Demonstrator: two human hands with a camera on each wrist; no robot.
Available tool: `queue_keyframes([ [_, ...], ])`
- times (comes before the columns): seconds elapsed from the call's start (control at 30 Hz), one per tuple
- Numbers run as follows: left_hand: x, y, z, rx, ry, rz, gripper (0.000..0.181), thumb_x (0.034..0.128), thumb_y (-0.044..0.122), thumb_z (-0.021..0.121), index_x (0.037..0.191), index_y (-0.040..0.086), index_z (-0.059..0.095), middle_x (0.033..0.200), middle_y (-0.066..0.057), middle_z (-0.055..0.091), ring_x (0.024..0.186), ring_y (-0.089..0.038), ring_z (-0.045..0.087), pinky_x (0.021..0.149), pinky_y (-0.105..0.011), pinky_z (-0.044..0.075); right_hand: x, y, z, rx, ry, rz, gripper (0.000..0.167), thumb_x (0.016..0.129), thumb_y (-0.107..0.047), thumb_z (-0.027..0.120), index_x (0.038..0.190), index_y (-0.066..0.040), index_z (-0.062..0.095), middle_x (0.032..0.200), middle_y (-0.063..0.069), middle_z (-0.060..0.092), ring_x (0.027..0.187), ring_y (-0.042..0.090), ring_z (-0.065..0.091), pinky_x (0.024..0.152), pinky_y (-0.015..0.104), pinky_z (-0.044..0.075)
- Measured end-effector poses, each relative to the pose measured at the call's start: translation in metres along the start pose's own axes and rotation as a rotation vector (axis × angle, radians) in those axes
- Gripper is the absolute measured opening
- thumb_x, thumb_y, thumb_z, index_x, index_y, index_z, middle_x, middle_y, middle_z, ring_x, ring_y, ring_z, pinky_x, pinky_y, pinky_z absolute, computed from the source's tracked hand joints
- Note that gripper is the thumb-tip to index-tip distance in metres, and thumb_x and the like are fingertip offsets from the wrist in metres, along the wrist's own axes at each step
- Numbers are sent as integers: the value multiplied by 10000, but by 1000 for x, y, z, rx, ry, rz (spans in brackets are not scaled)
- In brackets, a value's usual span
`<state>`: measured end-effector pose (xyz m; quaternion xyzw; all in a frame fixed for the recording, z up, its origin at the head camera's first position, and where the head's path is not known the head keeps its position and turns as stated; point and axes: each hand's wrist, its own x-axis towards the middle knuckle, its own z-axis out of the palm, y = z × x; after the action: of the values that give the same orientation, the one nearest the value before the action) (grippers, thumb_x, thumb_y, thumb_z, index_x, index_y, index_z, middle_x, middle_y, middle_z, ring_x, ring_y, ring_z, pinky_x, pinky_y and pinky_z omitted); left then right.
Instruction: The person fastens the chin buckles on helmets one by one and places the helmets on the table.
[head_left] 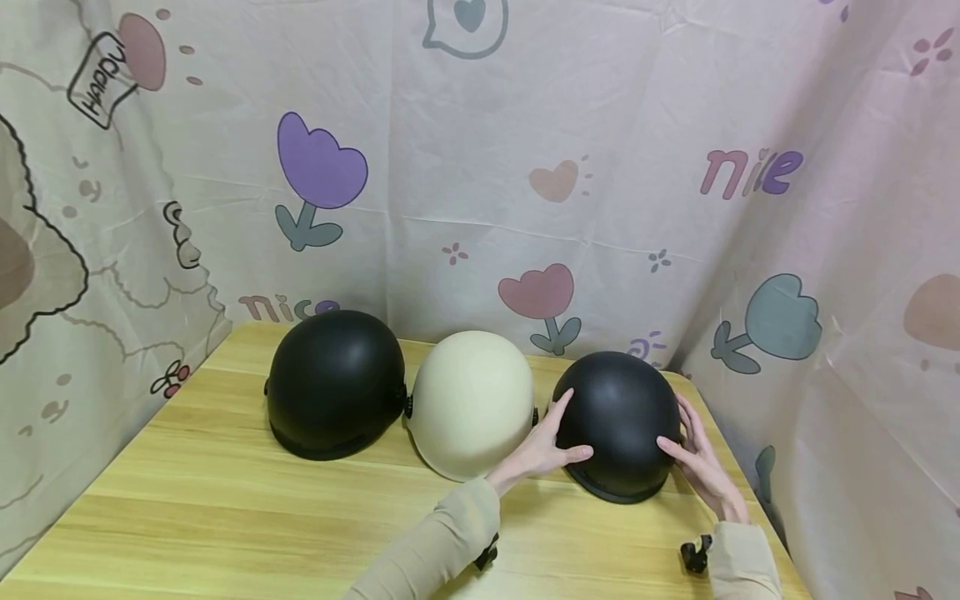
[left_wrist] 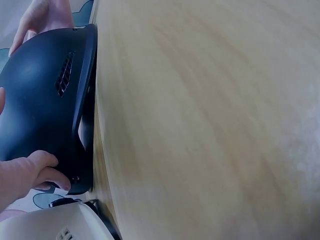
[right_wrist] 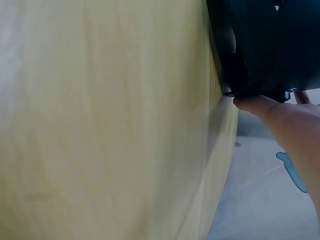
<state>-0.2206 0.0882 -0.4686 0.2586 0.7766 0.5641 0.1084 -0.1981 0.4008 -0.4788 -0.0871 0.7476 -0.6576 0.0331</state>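
A matte black helmet (head_left: 618, 417) stands at the right of a row of three, dome up, between both hands. My left hand (head_left: 542, 446) holds its left side, thumb on the front of the shell. In the left wrist view, fingers of the left hand (left_wrist: 30, 172) bend against the helmet's lower edge, near a slotted vent. Gripping the opposite side is my right hand (head_left: 701, 462), its far fingers partly hidden behind the shell. In the right wrist view, the right thumb meets the rim of the black helmet (right_wrist: 280, 55). Whether the rim fully touches the table is unclear.
A cream helmet (head_left: 472, 400) sits just left of the left hand, with another black helmet (head_left: 333, 383) beyond it. All are near the back edge of the wooden table (head_left: 225, 517). Patterned curtains (head_left: 450, 108) hang behind and along both sides.
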Motion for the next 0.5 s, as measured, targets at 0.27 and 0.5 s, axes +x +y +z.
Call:
queue_keyframes([
  [0.27, -3, 4, -3, 18, 1, -6, 954, 922, 298, 736, 1635, 244, 103, 1706, -104, 132, 1560, -410, 137, 1221, -631, 227, 0, -4, 0, -12, -7, 19, 919, 999, -39, 558, 1623, -318, -56, 1701, 35, -170, 1516, 469, -164, 929, 53, 398],
  [0.5, -7, 8, -10, 46, -28, 11, 950, 938, 315, 716, 1636, 253, 75, 1711, -84, 113, 1564, -364, 164, 1227, -607, 241, -1, -4, -1, -37, 9, 21, 892, 1013, -60, 545, 1626, -298, -58, 1705, 53, -157, 1521, 469, -152, 923, 31, 368],
])
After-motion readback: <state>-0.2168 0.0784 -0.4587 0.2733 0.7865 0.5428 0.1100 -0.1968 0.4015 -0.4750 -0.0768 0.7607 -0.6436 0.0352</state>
